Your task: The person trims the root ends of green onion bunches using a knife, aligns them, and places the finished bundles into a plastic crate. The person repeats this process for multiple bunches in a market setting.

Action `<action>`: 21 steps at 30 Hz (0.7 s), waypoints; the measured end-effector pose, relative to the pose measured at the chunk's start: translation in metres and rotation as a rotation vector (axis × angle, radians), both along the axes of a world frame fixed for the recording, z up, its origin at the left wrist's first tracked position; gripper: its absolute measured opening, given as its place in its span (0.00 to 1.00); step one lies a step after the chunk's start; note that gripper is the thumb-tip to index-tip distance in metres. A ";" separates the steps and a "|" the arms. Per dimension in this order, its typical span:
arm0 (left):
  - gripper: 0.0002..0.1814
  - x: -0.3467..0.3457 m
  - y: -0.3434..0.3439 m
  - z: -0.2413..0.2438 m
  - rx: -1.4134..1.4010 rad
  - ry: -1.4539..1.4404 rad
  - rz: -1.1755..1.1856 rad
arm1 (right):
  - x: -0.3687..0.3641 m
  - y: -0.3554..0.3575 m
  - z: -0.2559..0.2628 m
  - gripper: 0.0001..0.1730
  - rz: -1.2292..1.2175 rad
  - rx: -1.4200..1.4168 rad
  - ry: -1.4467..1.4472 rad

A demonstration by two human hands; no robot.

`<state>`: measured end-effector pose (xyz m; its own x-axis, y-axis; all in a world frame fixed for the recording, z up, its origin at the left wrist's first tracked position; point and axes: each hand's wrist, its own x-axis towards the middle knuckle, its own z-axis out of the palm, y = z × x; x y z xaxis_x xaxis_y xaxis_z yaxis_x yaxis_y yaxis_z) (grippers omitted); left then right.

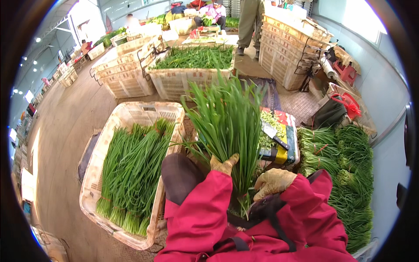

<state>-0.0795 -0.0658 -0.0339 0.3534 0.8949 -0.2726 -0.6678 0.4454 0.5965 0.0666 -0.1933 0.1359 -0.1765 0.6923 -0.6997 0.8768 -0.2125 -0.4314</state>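
Observation:
My gloved left hand (224,164) grips a large bunch of long green leafy stalks (226,121), which look like garlic chives. The leaves fan upward, and the stem ends point down over my lap, with a thin red band near them. My gloved right hand (273,184) is beside the lower stems, its fingers curled; whether it holds anything is hidden. Beyond the bunch, a knife (276,137) with a black handle lies among trimmings on a printed sack (289,154). A plastic crate (88,196) at my left holds banded bunches laid lengthwise.
More banded bunches (350,193) are piled at my right along the wall. Ahead stand a crate of loose greens (183,82), nested crates (124,78) and a tall crate stack (284,49). A standing person's legs (250,26) and a seated person (214,14) are farther back.

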 end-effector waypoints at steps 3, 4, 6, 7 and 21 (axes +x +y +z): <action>0.39 -0.016 0.050 -0.082 -0.374 -0.399 0.029 | -0.003 -0.009 -0.056 0.55 -0.149 0.064 -0.055; 0.39 -0.042 0.066 -0.117 -0.242 -0.404 0.062 | -0.011 -0.004 -0.076 0.58 -0.211 0.050 0.164; 0.39 -0.020 0.052 -0.101 -0.169 -0.372 0.011 | 0.002 -0.013 -0.110 0.60 -0.442 0.026 0.428; 0.40 -0.013 0.042 -0.086 -0.148 -0.351 -0.008 | -0.003 -0.019 -0.128 0.54 -0.558 0.160 0.866; 0.38 -0.037 -0.008 0.095 0.467 -0.166 0.282 | 0.048 -0.015 -0.081 0.36 -1.202 0.115 1.476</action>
<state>-0.1170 -0.0739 0.0607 0.0875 0.9731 0.2133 -0.8244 -0.0494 0.5639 0.1148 -0.2079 0.0550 0.0363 0.9110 -0.4109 -0.7180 -0.2622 -0.6448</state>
